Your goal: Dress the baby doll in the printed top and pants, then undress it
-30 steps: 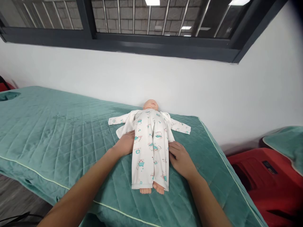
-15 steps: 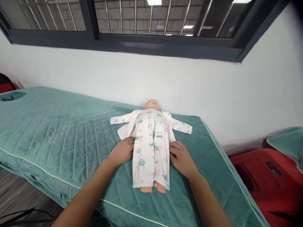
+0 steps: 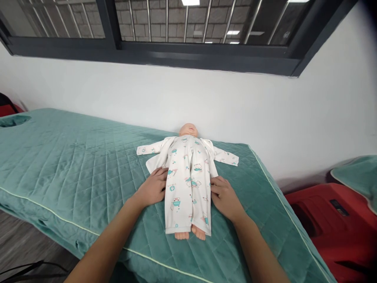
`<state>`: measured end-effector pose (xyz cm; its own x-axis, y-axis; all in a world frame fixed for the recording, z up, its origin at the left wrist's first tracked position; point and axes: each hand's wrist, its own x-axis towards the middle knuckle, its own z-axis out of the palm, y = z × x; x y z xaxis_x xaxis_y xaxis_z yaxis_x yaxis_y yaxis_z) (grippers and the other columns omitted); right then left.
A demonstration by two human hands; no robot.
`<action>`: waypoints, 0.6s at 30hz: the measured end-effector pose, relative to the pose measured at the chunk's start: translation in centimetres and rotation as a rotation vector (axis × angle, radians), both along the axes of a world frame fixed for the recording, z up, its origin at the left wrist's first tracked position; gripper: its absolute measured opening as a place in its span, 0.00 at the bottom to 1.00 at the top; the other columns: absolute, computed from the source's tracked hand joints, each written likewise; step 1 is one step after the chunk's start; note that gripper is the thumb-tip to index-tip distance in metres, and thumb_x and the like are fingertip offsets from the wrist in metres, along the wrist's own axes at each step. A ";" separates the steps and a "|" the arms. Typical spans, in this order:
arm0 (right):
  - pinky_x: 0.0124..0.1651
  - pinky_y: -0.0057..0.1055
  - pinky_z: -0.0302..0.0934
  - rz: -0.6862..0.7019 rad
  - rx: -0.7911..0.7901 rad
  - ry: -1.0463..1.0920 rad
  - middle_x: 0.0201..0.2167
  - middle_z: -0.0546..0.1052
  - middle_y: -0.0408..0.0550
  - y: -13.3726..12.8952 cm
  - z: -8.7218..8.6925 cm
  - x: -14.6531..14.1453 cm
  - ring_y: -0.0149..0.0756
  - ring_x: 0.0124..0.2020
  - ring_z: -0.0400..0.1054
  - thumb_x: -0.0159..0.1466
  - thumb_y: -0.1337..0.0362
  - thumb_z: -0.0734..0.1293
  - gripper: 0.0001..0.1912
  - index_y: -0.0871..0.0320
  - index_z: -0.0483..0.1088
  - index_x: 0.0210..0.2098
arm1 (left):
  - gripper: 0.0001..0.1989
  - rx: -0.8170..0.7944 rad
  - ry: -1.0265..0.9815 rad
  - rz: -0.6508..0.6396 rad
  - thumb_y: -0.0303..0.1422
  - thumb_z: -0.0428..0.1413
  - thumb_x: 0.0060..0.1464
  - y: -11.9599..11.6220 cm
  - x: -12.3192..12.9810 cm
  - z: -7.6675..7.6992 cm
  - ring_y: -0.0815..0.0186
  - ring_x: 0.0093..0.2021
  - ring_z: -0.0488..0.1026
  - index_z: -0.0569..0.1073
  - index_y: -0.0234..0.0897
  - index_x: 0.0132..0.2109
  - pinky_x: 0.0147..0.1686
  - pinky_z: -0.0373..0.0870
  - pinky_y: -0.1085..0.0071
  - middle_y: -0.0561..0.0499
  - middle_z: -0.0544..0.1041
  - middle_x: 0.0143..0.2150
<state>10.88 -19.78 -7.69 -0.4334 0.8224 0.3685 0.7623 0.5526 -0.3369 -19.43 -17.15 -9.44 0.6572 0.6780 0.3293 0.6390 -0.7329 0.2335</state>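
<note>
A baby doll [image 3: 189,129] lies on its back on the green quilted bed [image 3: 97,157], its head by the wall. White patterned trousers [image 3: 179,192] lie over its body and legs, and its toes show below the hems. Under them a white patterned top [image 3: 225,156] has both sleeves spread out to the sides. My left hand [image 3: 153,187] rests at the left edge of the trousers, its fingertips pressed to the cloth. On the opposite edge is my right hand [image 3: 226,196], with bent fingers against the cloth and partly under it.
Behind the bed is a white wall with a dark window frame [image 3: 206,59]. A red plastic object [image 3: 332,224] stands right of the bed, partly under a green cloth [image 3: 359,177]. Dark cables [image 3: 32,265] are at the lower left.
The camera view has shifted very slightly. The fingers of my left hand sit a little higher along the trouser edge; the doll and clothes look the same.
</note>
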 end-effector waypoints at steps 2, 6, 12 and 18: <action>0.45 0.38 0.54 0.008 -0.002 -0.007 0.32 0.74 0.46 -0.1 0.0 -0.1 0.39 0.40 0.63 0.59 0.78 0.60 0.15 0.57 0.72 0.23 | 0.17 -0.005 0.014 -0.002 0.31 0.51 0.61 0.0 0.0 0.0 0.53 0.63 0.62 0.77 0.46 0.54 0.66 0.53 0.48 0.46 0.74 0.57; 0.44 0.38 0.54 -0.001 -0.002 0.015 0.31 0.74 0.46 0.0 0.0 0.1 0.39 0.40 0.64 0.60 0.77 0.60 0.15 0.56 0.72 0.22 | 0.18 0.005 0.001 -0.003 0.30 0.51 0.61 0.1 -0.1 -0.1 0.53 0.63 0.61 0.77 0.47 0.54 0.66 0.54 0.49 0.47 0.74 0.59; 0.44 0.38 0.56 -0.035 -0.027 0.050 0.28 0.75 0.46 0.3 0.1 0.2 0.40 0.39 0.66 0.60 0.76 0.58 0.15 0.56 0.68 0.21 | 0.17 0.002 -0.080 0.052 0.30 0.50 0.62 0.4 -0.2 -0.4 0.55 0.65 0.60 0.77 0.47 0.53 0.63 0.60 0.52 0.49 0.71 0.62; 0.44 0.38 0.59 -0.126 -0.085 0.243 0.29 0.76 0.46 -0.3 -0.2 0.1 0.41 0.38 0.68 0.57 0.74 0.58 0.13 0.54 0.70 0.26 | 0.13 0.055 -0.254 0.210 0.33 0.48 0.64 1.0 -0.6 -1.0 0.58 0.63 0.63 0.77 0.40 0.45 0.63 0.62 0.55 0.48 0.74 0.59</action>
<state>10.96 -20.05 -7.92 -0.2329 0.8965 0.3768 0.7148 0.4205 -0.5587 -20.02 -16.10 -10.48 0.3974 0.7665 0.5045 0.7037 -0.6074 0.3686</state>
